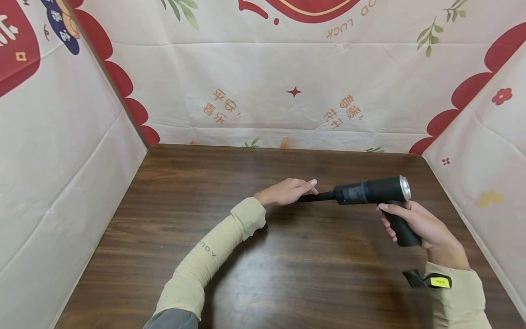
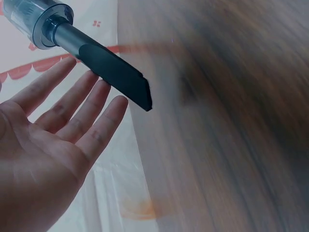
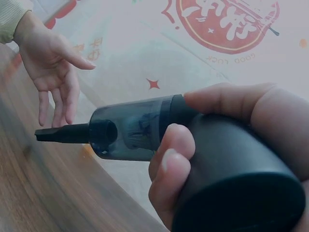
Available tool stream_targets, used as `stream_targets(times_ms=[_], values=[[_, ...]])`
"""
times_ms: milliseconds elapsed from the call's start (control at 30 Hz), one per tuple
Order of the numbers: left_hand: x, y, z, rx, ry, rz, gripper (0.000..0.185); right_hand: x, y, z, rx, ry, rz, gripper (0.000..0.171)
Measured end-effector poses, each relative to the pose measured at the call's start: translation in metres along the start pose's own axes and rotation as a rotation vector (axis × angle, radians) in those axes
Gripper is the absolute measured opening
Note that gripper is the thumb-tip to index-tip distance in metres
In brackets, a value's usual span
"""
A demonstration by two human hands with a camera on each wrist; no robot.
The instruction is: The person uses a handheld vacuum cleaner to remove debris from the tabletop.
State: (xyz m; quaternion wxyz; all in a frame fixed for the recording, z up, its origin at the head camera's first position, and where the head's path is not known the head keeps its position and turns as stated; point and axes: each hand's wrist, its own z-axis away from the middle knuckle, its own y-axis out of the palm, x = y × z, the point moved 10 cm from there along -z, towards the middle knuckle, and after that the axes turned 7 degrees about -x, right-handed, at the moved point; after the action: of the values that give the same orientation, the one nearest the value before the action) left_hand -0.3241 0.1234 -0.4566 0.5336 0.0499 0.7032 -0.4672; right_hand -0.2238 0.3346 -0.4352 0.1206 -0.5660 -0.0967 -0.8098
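A black handheld vacuum cleaner (image 1: 370, 191) is held over the table, its long body lying nearly level and pointing left. My right hand (image 1: 429, 226) grips its handle (image 1: 402, 230), with the fingers curled round it in the right wrist view. The see-through dust cup (image 3: 133, 128) sits ahead of the handle. A slim black crevice nozzle (image 2: 113, 72) with a slanted tip extends from the cup. Beside that nozzle is my left hand (image 1: 285, 192), palm showing and fingers extended in the left wrist view. Its fingertips (image 2: 99, 87) are right at the nozzle's edge.
Beneath both hands lies a dark wood-grain table (image 1: 172, 237). White printed cloth (image 1: 263, 73) hangs behind it, with more cloth along the left and right sides. A black strap with a yellow label (image 1: 439, 282) is on the right sleeve.
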Motion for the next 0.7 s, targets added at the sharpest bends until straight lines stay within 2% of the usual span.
stream_targets(times_ms=[233, 333, 533, 700], values=[[0.016, -0.021, 0.006, -0.075, -0.023, 0.001, 0.063, 0.006, 0.000, -0.021, -0.058, -0.013, 0.008, 0.022], [0.021, -0.025, 0.010, -0.083, -0.028, 0.020, 0.064, 0.009, -0.001, -0.029, -0.077, -0.025, -0.009, 0.022], [0.030, -0.026, 0.020, -0.070, -0.049, 0.006, 0.068, 0.013, -0.004, -0.047, -0.145, -0.031, -0.084, 0.020], [0.030, -0.018, 0.025, -0.032, -0.010, -0.030, 0.064, 0.019, -0.006, -0.063, -0.202, -0.040, -0.122, 0.018]])
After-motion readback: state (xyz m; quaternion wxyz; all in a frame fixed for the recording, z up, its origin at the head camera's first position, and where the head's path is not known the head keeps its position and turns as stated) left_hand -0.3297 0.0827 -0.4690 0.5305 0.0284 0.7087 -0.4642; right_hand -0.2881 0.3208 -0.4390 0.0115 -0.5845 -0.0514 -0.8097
